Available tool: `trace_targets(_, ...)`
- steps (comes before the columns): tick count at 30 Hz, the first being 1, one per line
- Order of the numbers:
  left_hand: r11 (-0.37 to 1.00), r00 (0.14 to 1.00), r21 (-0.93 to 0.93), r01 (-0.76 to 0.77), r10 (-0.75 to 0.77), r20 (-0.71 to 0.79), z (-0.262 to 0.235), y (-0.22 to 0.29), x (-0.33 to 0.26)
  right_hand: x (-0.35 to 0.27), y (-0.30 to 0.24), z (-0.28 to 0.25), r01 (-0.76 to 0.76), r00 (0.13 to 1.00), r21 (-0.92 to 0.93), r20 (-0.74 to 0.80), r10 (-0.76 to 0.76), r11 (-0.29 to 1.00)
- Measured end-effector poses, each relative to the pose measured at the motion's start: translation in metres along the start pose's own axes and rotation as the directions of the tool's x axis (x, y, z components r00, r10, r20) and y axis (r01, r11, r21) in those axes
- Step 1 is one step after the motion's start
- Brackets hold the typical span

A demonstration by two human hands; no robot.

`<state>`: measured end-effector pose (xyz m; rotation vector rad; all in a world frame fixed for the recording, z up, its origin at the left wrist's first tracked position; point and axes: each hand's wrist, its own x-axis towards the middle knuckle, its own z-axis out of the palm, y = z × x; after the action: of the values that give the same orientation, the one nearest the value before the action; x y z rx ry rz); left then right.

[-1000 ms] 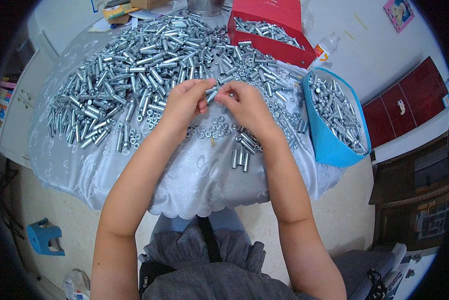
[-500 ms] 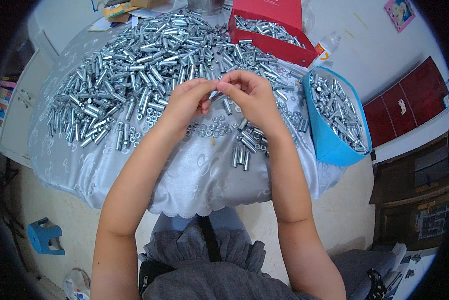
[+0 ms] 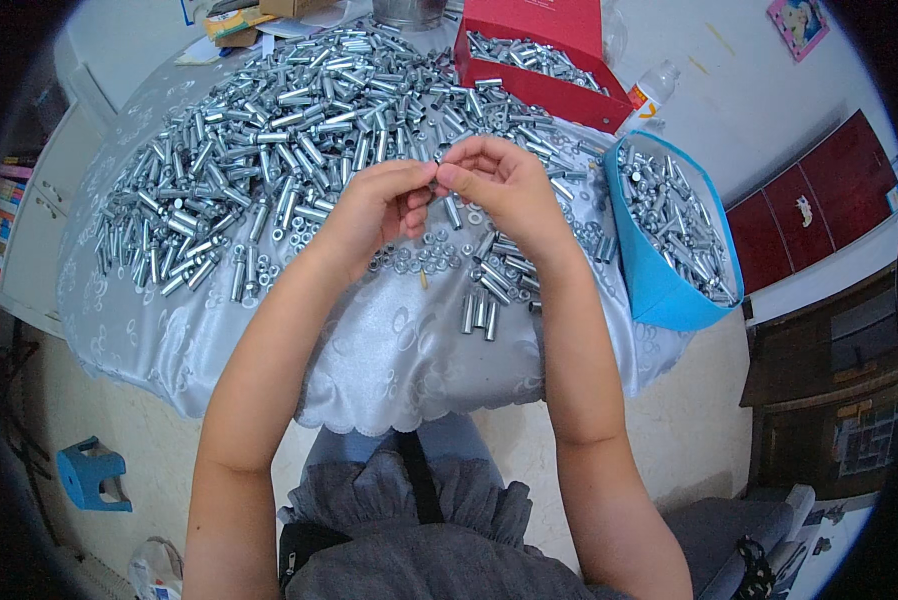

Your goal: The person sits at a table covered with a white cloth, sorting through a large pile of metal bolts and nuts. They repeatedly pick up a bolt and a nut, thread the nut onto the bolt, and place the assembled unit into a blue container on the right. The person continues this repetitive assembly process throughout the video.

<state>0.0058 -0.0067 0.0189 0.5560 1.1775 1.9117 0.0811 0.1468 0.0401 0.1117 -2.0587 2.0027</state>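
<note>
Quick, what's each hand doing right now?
Left hand: pinched closed, apparently on a small metal part.
Right hand: pinched closed; anything held is hidden.

I seem to be in a home, its edges dim: scalloped tablecloth point(image 3: 369, 385), blue stool point(image 3: 77, 470) left, pink-framed picture point(image 3: 798, 26) far right.

Left hand point(image 3: 377, 208) and right hand point(image 3: 504, 192) close together — near a heap of silvery metal sleeves point(image 3: 281, 135).
</note>
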Motion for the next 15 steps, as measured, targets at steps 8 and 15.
trace_targets(8,1.0,0.998,0.009,0.019,-0.018,-0.052,-0.0005,0.0014,-0.001,0.0011,0.0067,0.0027,-0.035,0.999,-0.037,0.012,0.036,0.999)
trace_targets(15,0.995,0.992,-0.007,0.095,-0.095,-0.082,0.0067,0.0052,-0.0049,-0.0006,0.0042,0.0039,-0.036,0.999,-0.023,0.029,0.036,0.999)
